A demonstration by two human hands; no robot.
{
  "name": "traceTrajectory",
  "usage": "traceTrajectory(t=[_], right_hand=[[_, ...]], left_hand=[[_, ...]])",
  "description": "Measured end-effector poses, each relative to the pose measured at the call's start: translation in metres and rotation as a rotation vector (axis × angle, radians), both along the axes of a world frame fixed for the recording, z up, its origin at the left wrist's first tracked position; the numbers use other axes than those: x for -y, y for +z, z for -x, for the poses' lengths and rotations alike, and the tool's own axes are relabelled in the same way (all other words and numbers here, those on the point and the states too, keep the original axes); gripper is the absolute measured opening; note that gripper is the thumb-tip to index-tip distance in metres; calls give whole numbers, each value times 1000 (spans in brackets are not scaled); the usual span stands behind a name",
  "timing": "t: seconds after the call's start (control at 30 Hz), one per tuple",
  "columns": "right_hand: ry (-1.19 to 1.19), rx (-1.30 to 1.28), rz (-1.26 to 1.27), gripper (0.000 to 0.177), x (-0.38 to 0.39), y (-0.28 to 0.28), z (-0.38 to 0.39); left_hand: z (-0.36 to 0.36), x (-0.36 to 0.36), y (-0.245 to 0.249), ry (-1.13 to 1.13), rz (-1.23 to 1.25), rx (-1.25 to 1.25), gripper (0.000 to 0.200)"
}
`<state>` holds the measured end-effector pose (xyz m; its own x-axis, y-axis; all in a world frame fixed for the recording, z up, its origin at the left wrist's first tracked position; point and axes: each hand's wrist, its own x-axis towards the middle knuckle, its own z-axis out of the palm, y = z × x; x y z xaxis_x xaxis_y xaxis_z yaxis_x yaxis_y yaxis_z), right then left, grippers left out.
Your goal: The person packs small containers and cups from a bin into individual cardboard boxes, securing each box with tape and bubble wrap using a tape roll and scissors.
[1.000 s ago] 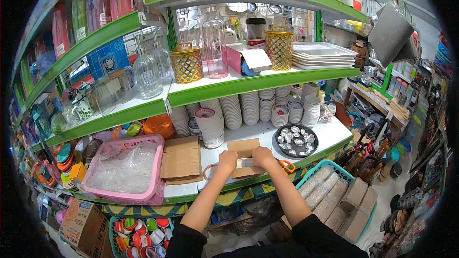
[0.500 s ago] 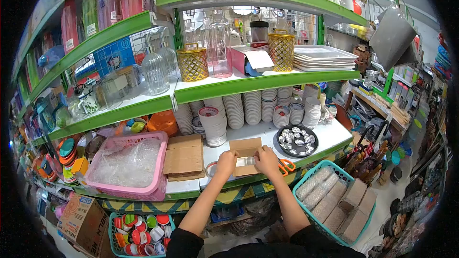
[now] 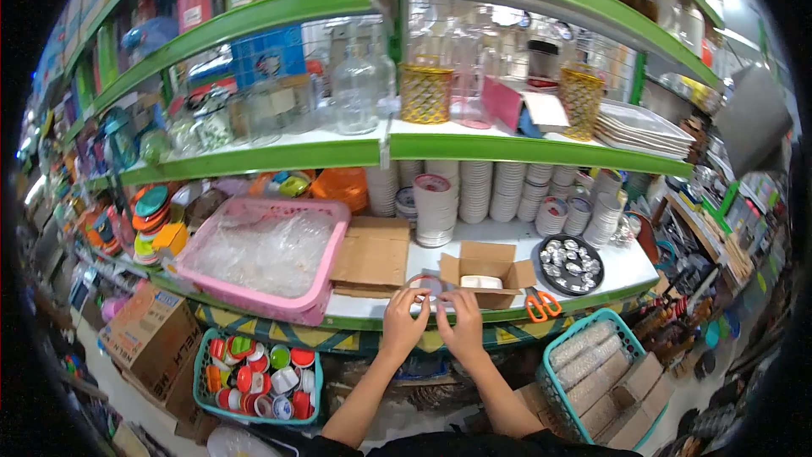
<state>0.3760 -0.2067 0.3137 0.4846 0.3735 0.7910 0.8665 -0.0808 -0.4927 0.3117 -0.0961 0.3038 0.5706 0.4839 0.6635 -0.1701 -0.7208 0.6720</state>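
Both hands are at the front edge of the white shelf. My left hand (image 3: 406,319) and my right hand (image 3: 461,322) pinch towards each other, fingertips almost meeting, at a roll of clear tape (image 3: 430,284). Just right of them stands an open cardboard box (image 3: 507,275) with flaps up and a white item (image 3: 480,282) inside. Orange-handled scissors (image 3: 542,305) lie right of the box. A black round tray (image 3: 568,264) holds several foil-like silver pieces. Flat cardboard (image 3: 370,256) lies left of the hands.
A pink basket (image 3: 317,298) with clear plastic stands at left. Stacked white bowls (image 3: 435,213) line the shelf's back. Below are a teal basket of lids (image 3: 315,389), a teal basket of wrapped items (image 3: 558,381) and a brown carton (image 3: 152,334).
The view has turned left, so the shelf appears further right. My hands have left the box flaps and come together at the tape roll beside it.
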Motion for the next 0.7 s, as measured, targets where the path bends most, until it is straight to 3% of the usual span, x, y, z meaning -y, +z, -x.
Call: traceTrajectory(t=[0.27,0.53,0.7], right_hand=[[373,-199,161,18,-82,-65,56],[709,-416,488,23,-149,-157,118],[928,-380,566,27,-183,-211,151]], left_hand=[[88,-35,-48,271,192,-89,17],[175,-70,-155,576,304,-185,25],[231,-75,-210,720,421,-239,29]])
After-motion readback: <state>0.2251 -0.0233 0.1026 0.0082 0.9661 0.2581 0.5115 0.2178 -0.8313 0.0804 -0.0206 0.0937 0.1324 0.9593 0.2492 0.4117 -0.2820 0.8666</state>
